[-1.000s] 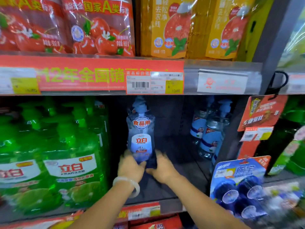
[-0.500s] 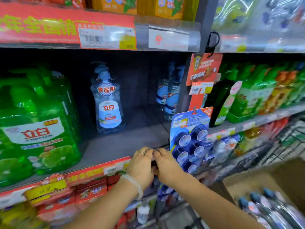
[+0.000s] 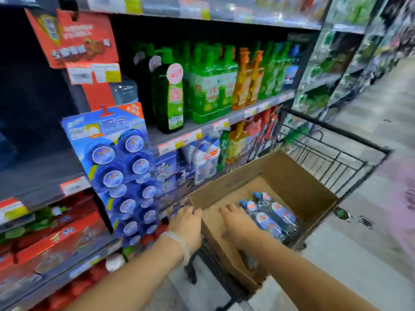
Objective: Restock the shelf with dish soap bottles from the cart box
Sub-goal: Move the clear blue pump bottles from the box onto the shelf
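Tall metal shelving [image 3: 224, 118] is filling the left and far side, its ledges lined with blurred price strips. On the middle ledge, green pump bottles [image 3: 211, 86] with glossy wrap are standing upright in a row, with two orange bottles [image 3: 247, 79] among them. A black wire cart [image 3: 332, 151] is standing to the right on the pale floor, and a brown corrugated cardboard box [image 3: 292, 176] is sitting open inside it. A flat blue card of round blister-packed pucks [image 3: 119, 167] is hanging from the shelf upright on the left, covering part of the lower ledges just beside the box's near-left corner. The dish soap bottles [image 3: 269, 214] are lying on their sides in the near part of the box, clear plastic with blue caps and oval labels. The right hand [image 3: 238, 223] is reaching into the box with fingers relaxed and spread, just beside the bottles, holding nothing. The left hand [image 3: 187, 223], a pale bangle [image 3: 179, 245] at its wrist, is hovering at the box's left edge with loose fingers, also holding nothing.
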